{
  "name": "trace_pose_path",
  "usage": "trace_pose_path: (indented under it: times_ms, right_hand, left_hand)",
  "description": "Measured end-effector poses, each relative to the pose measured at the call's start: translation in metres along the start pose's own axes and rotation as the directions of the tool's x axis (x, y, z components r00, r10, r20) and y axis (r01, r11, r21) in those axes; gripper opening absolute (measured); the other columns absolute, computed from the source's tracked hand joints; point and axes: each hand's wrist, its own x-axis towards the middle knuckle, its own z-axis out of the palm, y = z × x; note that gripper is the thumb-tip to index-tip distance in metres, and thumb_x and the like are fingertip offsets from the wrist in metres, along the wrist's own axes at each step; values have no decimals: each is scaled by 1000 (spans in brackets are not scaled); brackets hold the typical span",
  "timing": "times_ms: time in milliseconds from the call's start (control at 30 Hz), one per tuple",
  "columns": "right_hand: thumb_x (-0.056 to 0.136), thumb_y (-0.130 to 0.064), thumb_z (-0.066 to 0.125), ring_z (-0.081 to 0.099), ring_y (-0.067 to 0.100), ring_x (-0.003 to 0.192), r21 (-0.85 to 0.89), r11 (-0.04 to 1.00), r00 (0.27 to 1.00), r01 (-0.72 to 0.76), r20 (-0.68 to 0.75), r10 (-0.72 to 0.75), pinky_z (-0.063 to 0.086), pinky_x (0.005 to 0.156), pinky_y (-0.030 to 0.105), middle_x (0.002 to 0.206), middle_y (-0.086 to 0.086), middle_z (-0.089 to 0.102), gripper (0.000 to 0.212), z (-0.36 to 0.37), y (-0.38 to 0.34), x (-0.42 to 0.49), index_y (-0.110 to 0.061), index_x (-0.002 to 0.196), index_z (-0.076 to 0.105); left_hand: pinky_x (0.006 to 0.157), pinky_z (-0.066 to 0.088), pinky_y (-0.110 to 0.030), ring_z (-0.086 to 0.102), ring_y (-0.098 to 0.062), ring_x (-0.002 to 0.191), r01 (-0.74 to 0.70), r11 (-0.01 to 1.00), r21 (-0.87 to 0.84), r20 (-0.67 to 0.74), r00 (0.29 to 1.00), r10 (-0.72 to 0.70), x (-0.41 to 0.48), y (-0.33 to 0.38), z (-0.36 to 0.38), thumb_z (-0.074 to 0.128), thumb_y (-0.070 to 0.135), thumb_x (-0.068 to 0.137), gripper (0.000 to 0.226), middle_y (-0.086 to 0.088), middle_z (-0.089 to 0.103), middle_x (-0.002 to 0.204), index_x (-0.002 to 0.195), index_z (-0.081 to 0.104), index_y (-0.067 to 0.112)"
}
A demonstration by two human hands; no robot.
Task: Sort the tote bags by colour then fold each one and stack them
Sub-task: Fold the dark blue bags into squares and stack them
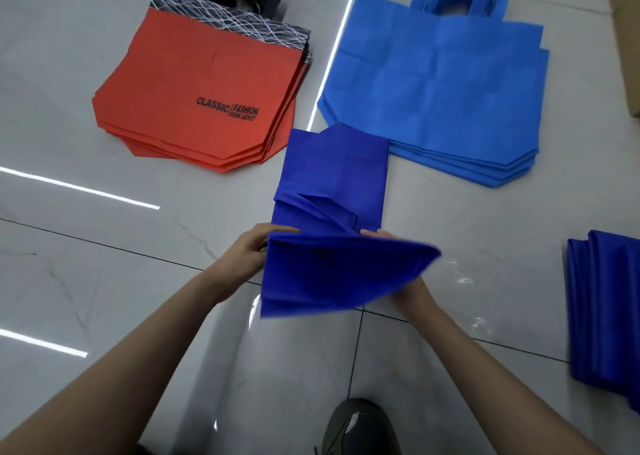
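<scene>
**Royal-blue tote mid-fold, both hands on it**

Royal-blue tote bag (334,191): non-woven-looking fabric, matte, solid colour, no print visible. It is already folded into a narrow strip. The far half lies flat on the tiled floor (104,264), running away from the grip. The near half is lifted off the floor as a flap between the hands, and its right corner is motion-blurred. A diagonal pleat and layered edges show just beyond the grip line.

Left hand (249,252): grips the bag's left edge at the fold, thumb on top, fingers curled under the fabric.

Right hand (410,290): mostly hidden behind the raised flap. Its fingertips (377,233) show over the fold on the right edge, curled onto the fabric, so it holds the bag.

Around the grip:
- Far left: stack of red tote bags (194,108), flat, with black handles, a black band with white lines at the top, and "CLASSIC FASHION" print.
- Far right: stack of light-blue tote bags (433,87), flat, handles pointing away. The far end of the strip touches or overlaps its near-left corner.
- Right of the grip, well apart: pile of folded royal-blue bags (602,309), cut off by the frame edge.
- Below the grip, toward the person: dark shoe (360,427).
- Top right edge: cardboard box (628,39), partly in view.
</scene>
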Motion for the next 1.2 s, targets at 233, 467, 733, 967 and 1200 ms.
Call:
trace_pose_path:
  times_ms: [233,467,733,967,1200]
  right_hand:
    - [81,-74,41,45,20,68,276,945,865,-178,-414,284,39,65,34,72,6,46,53,25,-26,12,-27,56,34]
    - [73,-70,56,50,27,103,-97,940,855,-327,-454,251,33,98,37,105,7,58,73,25,-39,20,-14,118,49]
    - [96,-34,46,51,32,96,-16,883,746,-468,-544,386,30,91,37,82,10,57,27,24,-40,31,-15,78,48]
    - [89,-30,52,41,30,123,-584,810,857,47,-393,-333,28,105,48,135,12,47,46,30,-40,15,-15,132,47]
    - [89,-59,6,5,21,146,-712,599,930,367,276,-242,-3,115,44,159,-7,12,66,30,-33,48,-36,148,21]
  left_hand:
    - [55,41,-18,51,-10,62,185,975,-126,-346,912,-218,29,12,27,66,41,84,38,0,60,72,81,62,3]
    - [56,37,-30,46,-20,57,325,945,-14,-553,785,-278,55,8,32,67,58,75,54,-2,49,58,62,50,8]
    - [66,43,-36,52,-23,79,354,926,132,-693,701,-169,48,5,40,65,55,78,54,0,51,87,99,38,13]
    - [69,48,-42,55,-26,80,210,899,384,-474,881,-3,31,-11,24,68,46,80,49,-3,55,92,98,36,14]
    - [91,37,-43,49,-32,108,292,572,767,-480,853,208,31,-10,1,67,41,82,57,-14,51,120,126,43,14]
